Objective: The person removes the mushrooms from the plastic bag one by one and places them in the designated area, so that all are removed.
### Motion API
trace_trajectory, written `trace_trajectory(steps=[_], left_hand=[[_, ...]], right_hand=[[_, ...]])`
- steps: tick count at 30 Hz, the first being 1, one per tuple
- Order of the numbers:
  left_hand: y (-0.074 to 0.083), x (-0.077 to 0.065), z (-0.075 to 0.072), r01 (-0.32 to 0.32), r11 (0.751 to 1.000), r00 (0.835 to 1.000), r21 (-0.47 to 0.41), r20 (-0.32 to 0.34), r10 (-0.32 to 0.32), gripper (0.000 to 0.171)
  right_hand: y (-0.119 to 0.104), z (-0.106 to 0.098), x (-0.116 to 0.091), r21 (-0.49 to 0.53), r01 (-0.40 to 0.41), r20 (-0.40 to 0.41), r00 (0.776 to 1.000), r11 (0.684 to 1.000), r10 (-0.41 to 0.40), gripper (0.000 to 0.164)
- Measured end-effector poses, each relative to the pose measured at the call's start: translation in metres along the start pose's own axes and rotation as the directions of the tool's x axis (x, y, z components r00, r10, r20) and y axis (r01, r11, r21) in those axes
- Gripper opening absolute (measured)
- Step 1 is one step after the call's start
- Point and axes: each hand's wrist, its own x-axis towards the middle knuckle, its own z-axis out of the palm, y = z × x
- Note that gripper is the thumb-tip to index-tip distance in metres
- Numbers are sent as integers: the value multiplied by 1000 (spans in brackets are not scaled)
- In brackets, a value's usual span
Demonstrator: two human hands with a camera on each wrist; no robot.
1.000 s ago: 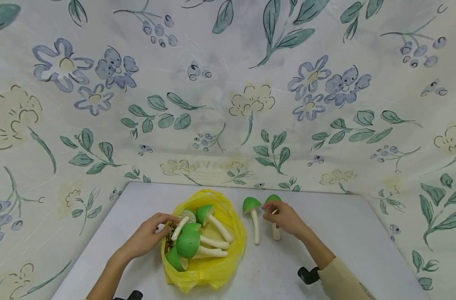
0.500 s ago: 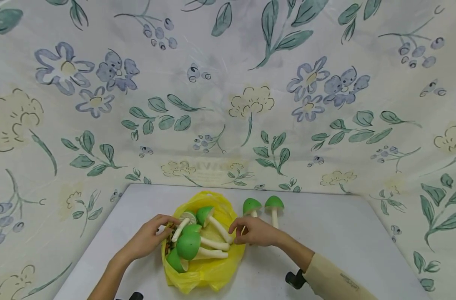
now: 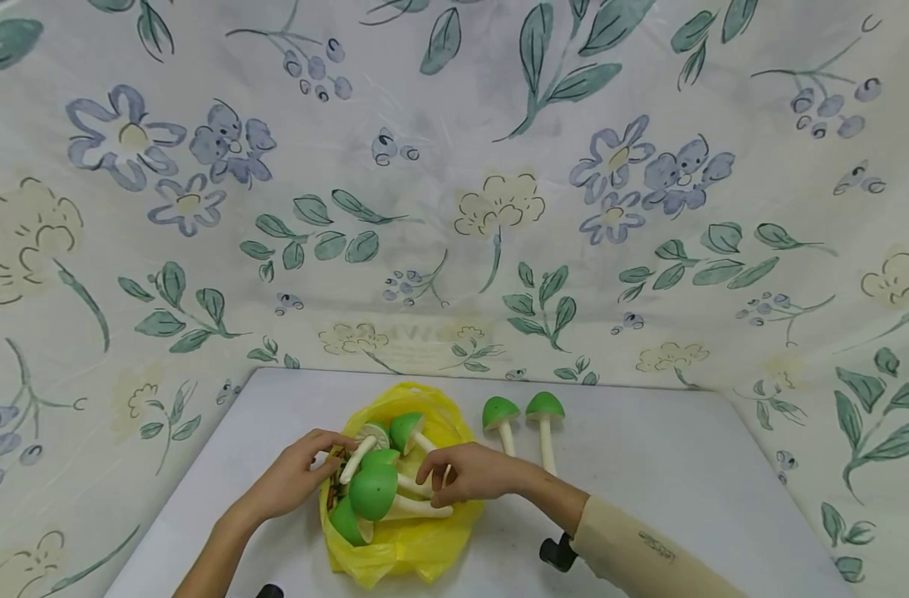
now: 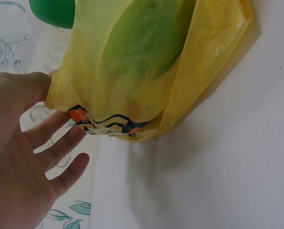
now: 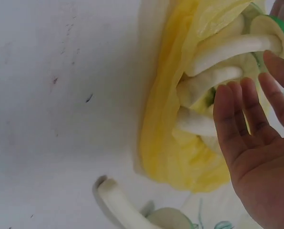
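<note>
A yellow plastic bag (image 3: 402,555) lies with its mouth spread on the white table, holding several toy mushrooms with green caps and white stems. My left hand (image 3: 293,475) pinches the bag's left edge between thumb and fingers; in the left wrist view the other fingers of this hand (image 4: 18,157) spread behind the plastic. Above the stems in the bag is my right hand (image 3: 473,473), its fingers loosely bent. In the right wrist view nothing sits between the fingers of that hand (image 5: 258,157), and a mushroom stem (image 5: 232,50) shows beside them.
Two more green-capped mushrooms, a left one (image 3: 501,412) and a right one (image 3: 546,405), lie side by side on the table (image 3: 649,465) right of the bag. A flower-patterned cloth (image 3: 439,208) rises behind the table's back edge.
My right hand has left the right-hand mushroom on the table, empty, and moved left and nearer to me, over the bag. The left hand keeps its place at the bag's edge.
</note>
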Motion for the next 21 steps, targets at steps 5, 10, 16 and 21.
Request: trace_trajectory(steps=[5,10,16,21], left_hand=[[1,0,0,0,1000,1000,10,-9,1,27],[1,-1,-1,4,1000,1000,13,-8,-4,27],[0,-1,-1,7,1000,1000,13,-8,-7,27],[0,-1,-1,6,1000,1000,20,-12,-5,27]], right_hand=[[-4,4,7,-25,11,10,1000,1000,-11,30],[-3,5,12,-35,19,15,1000,999,-18,29],[2,8,18,-15,13,25,1000,1000,-13,27],[5,11,19,5,11,25,1000,1000,-11,30]])
